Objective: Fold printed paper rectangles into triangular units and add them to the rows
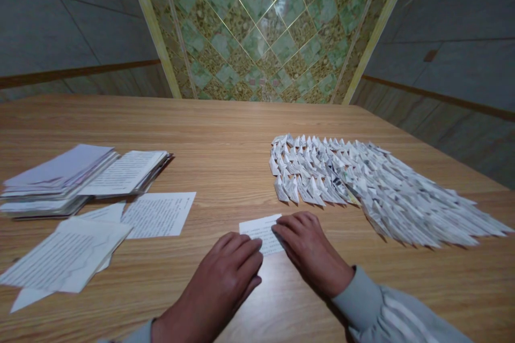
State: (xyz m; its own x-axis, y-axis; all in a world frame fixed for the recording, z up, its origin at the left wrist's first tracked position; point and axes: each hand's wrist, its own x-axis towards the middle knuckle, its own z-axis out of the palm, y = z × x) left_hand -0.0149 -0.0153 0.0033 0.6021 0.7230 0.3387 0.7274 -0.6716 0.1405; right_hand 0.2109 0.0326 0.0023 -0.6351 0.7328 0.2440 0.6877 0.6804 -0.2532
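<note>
A small printed sheet of paper [263, 232] lies on the table in front of me, smaller than the loose sheets at the left. My left hand [235, 265] is closed at its lower left edge, the fingers curled and pressed together. At its right edge my right hand [303, 244] is closed too, with fingers and thumb near the upper right corner. Both palms and part of the paper's edges are hidden beneath the fingers. To the right, rows of folded paper boats [314, 163] stand close together on the table.
Thick stacks of paper [60, 171] rest at the left of the wooden table [217, 144]. Nearer me lie loose printed sheets, one single sheet [161, 215] and an overlapping pile [68, 252]. A tiled wall [261, 27] rises behind the table's far edge.
</note>
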